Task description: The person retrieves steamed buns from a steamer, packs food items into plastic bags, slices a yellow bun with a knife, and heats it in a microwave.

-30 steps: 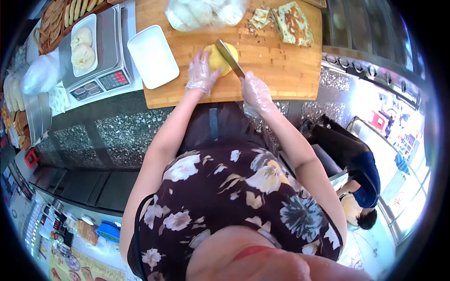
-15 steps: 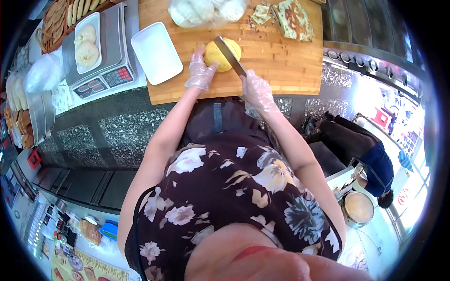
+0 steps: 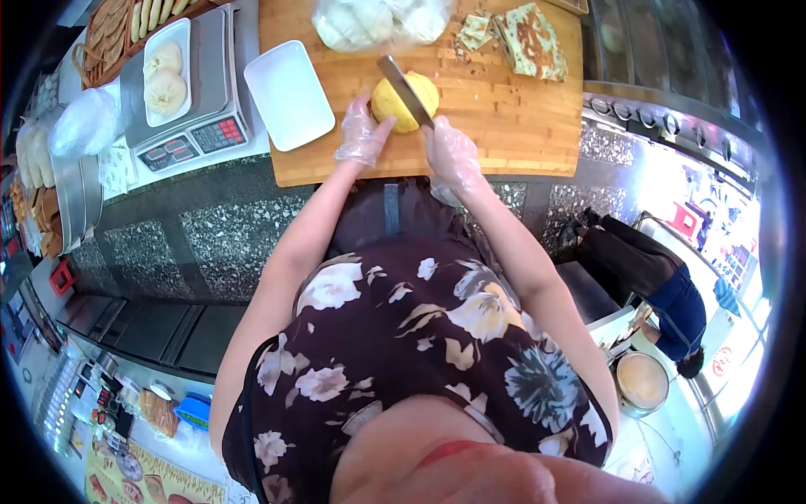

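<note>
A round yellow bread [image 3: 390, 105] lies on the wooden cutting board [image 3: 504, 126]. My left hand [image 3: 363, 133], in a clear plastic glove, rests against the bread's left side with fingers and thumb apart. In my gloved right hand [image 3: 452, 154] is a knife [image 3: 404, 91], its wide blade lying slantwise across the top of the bread. Whether the blade has entered the bread cannot be made out. An empty white tray [image 3: 290, 96] sits to the left, partly over the board's edge.
A clear bag of white buns [image 3: 382, 21] and flatbread pieces [image 3: 531, 42] lie at the board's far side. On the left, a scale [image 3: 189, 126] bears a tray with two buns [image 3: 164, 91]. A person in blue [image 3: 678, 311] is at the right, near a round pot [image 3: 642, 382].
The knife and my right hand have shifted slightly relative to the bread, with the blade still across it. The person at the right has moved, and the round pot shows more fully.
</note>
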`<control>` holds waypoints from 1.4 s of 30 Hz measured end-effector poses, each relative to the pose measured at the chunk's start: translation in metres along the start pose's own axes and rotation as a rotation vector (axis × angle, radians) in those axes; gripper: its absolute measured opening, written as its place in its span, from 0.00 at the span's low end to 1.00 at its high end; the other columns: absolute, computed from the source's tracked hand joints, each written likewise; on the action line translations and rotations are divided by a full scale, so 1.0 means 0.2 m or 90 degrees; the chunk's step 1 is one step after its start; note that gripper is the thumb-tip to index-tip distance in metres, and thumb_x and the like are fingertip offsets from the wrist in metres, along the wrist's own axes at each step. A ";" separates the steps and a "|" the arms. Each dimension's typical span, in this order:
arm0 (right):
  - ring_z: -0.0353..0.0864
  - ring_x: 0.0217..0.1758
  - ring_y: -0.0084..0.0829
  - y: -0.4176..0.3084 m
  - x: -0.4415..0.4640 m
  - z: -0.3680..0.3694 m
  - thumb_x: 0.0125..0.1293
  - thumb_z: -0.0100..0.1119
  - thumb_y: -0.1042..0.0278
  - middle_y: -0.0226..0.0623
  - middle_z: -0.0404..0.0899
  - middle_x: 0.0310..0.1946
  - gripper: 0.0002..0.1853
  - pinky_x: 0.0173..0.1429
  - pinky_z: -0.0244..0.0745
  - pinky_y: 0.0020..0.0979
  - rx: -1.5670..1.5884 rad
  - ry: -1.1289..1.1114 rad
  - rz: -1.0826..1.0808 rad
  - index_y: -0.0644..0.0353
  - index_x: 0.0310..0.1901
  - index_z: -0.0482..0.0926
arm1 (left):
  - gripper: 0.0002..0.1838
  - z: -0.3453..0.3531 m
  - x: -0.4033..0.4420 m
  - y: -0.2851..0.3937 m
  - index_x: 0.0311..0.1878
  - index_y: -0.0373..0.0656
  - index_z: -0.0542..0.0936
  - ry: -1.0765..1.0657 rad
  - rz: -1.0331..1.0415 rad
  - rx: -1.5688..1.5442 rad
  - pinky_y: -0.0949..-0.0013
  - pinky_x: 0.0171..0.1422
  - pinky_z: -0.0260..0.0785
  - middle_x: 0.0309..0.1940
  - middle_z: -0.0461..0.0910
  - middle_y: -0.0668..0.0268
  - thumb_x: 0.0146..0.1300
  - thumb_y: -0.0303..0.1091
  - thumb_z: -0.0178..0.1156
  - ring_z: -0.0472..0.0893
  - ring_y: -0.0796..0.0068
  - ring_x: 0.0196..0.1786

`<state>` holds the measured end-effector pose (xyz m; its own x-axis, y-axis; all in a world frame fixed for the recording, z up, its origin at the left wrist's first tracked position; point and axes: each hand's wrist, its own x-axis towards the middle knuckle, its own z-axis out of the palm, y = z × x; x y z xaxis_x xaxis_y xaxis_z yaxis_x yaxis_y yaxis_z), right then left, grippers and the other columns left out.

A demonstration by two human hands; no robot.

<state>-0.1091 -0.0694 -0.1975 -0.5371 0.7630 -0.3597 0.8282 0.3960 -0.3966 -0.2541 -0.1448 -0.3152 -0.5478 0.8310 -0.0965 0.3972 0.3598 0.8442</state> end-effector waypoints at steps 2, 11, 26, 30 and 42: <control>0.79 0.31 0.55 -0.01 -0.09 -0.04 0.69 0.48 0.59 0.55 0.78 0.24 0.14 0.37 0.73 0.52 -0.026 -0.059 0.039 0.64 0.36 0.68 | 0.31 0.02 -0.01 -0.04 0.57 0.37 0.68 0.006 0.002 -0.085 0.54 0.63 0.62 0.54 0.71 0.47 0.49 0.34 0.67 0.70 0.48 0.58; 0.79 0.30 0.55 0.03 0.18 0.37 0.68 0.48 0.58 0.55 0.78 0.23 0.13 0.35 0.74 0.50 -0.045 -0.020 0.033 0.62 0.37 0.69 | 0.29 -0.02 -0.01 0.07 0.56 0.37 0.69 -0.010 -0.030 0.047 0.55 0.61 0.64 0.51 0.73 0.49 0.50 0.34 0.66 0.72 0.46 0.54; 0.79 0.32 0.57 0.01 0.06 0.28 0.67 0.49 0.58 0.57 0.78 0.24 0.15 0.38 0.73 0.51 -0.019 -0.061 0.043 0.65 0.37 0.69 | 0.17 -0.02 -0.04 -0.07 0.47 0.39 0.75 0.002 -0.008 -0.039 0.63 0.47 0.74 0.40 0.77 0.54 0.53 0.25 0.64 0.80 0.63 0.38; 0.80 0.31 0.54 0.02 0.12 0.33 0.68 0.49 0.59 0.54 0.79 0.24 0.14 0.36 0.74 0.50 0.008 -0.013 0.003 0.64 0.37 0.70 | 0.16 0.02 -0.04 -0.10 0.47 0.38 0.75 0.039 0.071 0.036 0.62 0.45 0.74 0.39 0.77 0.54 0.53 0.25 0.62 0.80 0.61 0.37; 0.71 0.12 0.25 0.21 -0.27 0.67 0.65 0.58 0.58 0.33 0.72 0.13 0.16 0.17 0.65 0.30 0.852 0.174 0.479 0.66 0.38 0.74 | 0.40 0.06 0.21 0.28 0.64 0.62 0.68 -0.131 0.487 0.360 0.31 0.66 0.46 0.66 0.63 0.62 0.46 0.63 0.64 0.60 0.44 0.66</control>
<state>-0.0673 -0.1620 -0.3074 0.0882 0.6943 -0.7143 0.0623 -0.7195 -0.6917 -0.2462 -0.0852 -0.2789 0.1243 0.9635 0.2373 0.9168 -0.2030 0.3440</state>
